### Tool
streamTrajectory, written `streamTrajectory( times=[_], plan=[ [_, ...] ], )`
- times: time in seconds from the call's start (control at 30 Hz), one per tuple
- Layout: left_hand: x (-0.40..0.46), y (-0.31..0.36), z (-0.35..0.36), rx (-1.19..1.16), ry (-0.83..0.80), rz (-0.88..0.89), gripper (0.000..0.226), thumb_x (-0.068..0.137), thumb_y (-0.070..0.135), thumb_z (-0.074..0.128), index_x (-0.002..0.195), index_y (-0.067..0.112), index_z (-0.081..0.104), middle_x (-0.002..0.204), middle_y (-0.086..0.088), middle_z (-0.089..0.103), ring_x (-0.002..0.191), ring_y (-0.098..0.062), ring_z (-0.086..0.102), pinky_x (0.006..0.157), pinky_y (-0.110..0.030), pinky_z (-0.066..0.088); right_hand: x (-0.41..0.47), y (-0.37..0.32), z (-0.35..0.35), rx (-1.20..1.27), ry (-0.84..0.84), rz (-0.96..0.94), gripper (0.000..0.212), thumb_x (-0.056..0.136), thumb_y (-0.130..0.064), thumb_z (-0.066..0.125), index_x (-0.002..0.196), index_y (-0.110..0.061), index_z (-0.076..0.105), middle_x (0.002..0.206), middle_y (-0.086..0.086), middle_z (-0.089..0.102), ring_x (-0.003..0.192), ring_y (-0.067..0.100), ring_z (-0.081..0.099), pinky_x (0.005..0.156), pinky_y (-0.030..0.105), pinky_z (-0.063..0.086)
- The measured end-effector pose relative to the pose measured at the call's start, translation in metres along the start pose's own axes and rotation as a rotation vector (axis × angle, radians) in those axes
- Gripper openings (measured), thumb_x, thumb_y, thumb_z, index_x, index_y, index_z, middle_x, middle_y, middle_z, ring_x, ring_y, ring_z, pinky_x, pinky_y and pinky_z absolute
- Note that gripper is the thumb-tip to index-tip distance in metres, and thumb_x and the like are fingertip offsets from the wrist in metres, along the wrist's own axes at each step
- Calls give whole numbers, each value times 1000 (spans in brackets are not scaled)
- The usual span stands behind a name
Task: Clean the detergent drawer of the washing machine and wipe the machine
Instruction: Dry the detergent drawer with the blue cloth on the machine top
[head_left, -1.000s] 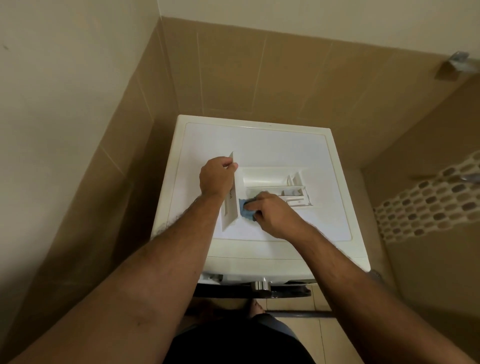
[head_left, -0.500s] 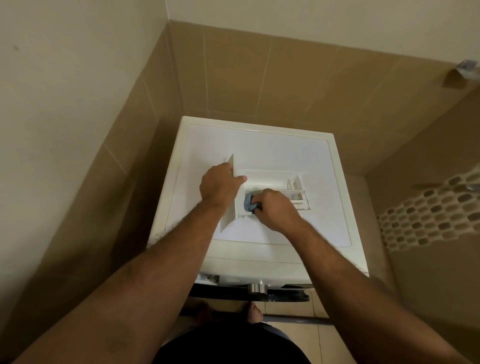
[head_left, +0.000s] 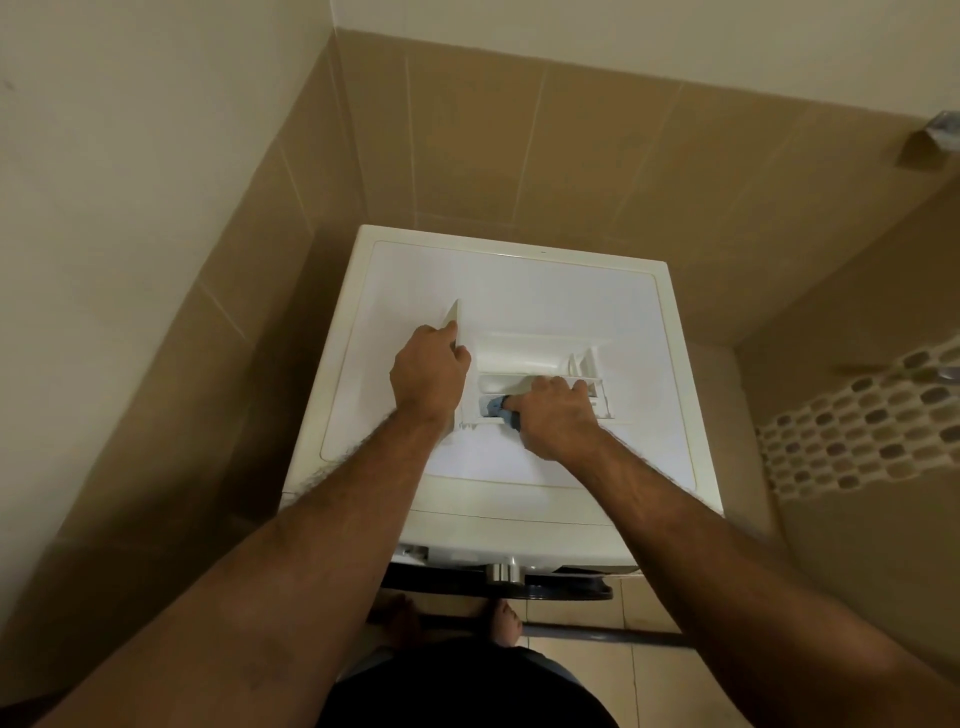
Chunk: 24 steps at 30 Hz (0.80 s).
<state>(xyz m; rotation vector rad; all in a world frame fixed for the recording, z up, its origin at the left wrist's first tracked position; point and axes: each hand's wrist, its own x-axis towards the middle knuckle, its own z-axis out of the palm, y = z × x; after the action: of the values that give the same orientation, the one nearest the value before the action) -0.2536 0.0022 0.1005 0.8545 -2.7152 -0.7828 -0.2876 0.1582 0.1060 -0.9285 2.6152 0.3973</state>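
Head view: mid-task, by the look of it. Detergent drawer (head_left: 540, 379) out of the machine and lying on the flat top of the washing machine (head_left: 514, 291), front panel toward the left, compartments running right. Left hand (head_left: 428, 371) clasped on the upright front panel (head_left: 453, 325), fingers over its edge, steadying the drawer. Right hand (head_left: 553, 415) curled round a blue cloth (head_left: 500, 408), pressing it down into the near compartment close to the panel; only a small fold of cloth visible past the fingers. Drawer directly beneath the right hand and just beside the left, both touching it.

Done so far, judging from this alone: drawer removed and scrubbing under way. Cannot tell how clean the far compartments or the divided section at the right end are. A pale smear visible on the top near the panel's lower corner. Left to do, probably: remaining compartments, refitting the drawer, wiping the top and front.
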Motion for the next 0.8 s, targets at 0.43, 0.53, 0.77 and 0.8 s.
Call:
streamTrajectory(
  times=[0.43, 0.53, 0.77, 0.8],
  plan=[
    [-2, 1, 3, 5, 37, 9, 42, 95, 39, 55, 128, 13, 61, 109, -4, 67, 94, -21, 66, 83, -28, 55, -6, -11, -2, 202, 85, -55, 31, 98, -34, 44, 124, -31, 61, 116, 6, 54, 104, 28, 54, 86, 40, 39],
    [-2, 0, 3, 8, 37, 19, 41, 95, 39, 56, 126, 14, 62, 107, -4, 68, 92, -20, 65, 82, -27, 53, -4, 1, 6, 162, 78, -16, 29, 98, -35, 44, 122, -34, 61, 114, 3, 56, 103, 27, 56, 85, 40, 39],
    [-1, -4, 3, 61, 42, 114, 48, 96, 36, 56, 139, 17, 51, 116, -5, 64, 102, -21, 63, 87, -30, 53, -13, 26, 10, 219, 79, 101, 27, 88, -17, 50, 109, -26, 66, 106, 2, 59, 94, 25, 59, 79, 36, 45],
    [0, -5, 4, 113, 45, 170, 50, 96, 37, 55, 143, 20, 47, 128, -5, 59, 113, -21, 59, 91, -30, 51, -15, 25, 10, 282, 122, 93, 30, 88, -16, 52, 112, -27, 66, 104, 3, 58, 94, 26, 59, 76, 35, 46]
  ],
)
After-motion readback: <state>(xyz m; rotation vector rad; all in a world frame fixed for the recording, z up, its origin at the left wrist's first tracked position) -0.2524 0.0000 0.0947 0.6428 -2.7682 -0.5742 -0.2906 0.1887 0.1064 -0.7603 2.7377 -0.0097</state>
